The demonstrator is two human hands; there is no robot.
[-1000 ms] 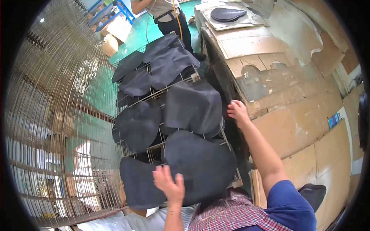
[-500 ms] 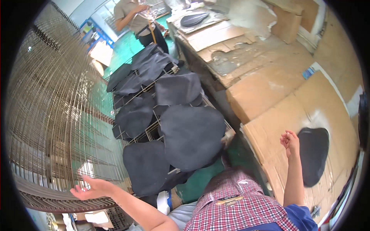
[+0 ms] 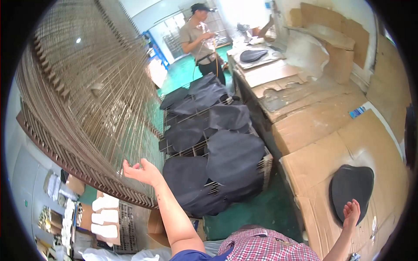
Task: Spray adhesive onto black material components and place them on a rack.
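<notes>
My left hand point(image 3: 143, 172) is raised beside the wire-rod rack point(image 3: 109, 100), fingers apart and loosely bent. I cannot tell whether its fingertips touch the rods. At the right, a black, rounded pad-like piece point(image 3: 350, 187) lies on a cardboard sheet point(image 3: 313, 182). Over the lower edge of that piece is my right hand point(image 3: 352, 212), its fingers loosely extended with nothing seen in them; whether it touches the piece is unclear. Ahead, several black sheet pieces point(image 3: 237, 156) of like shape lie spread over a low wire rack.
Far off, a person point(image 3: 202, 43) in a cap stands beside the long bench, on which another black piece point(image 3: 253, 55) lies. Cardboard point(image 3: 322, 117) covers the bench. White pads point(image 3: 104, 216) lie on a board at lower left. The floor point(image 3: 248, 222) is green.
My view has shifted, so the rack of rods stands higher and more of the far person shows. My right hand has come down from beside the black piece to over its lower edge.
</notes>
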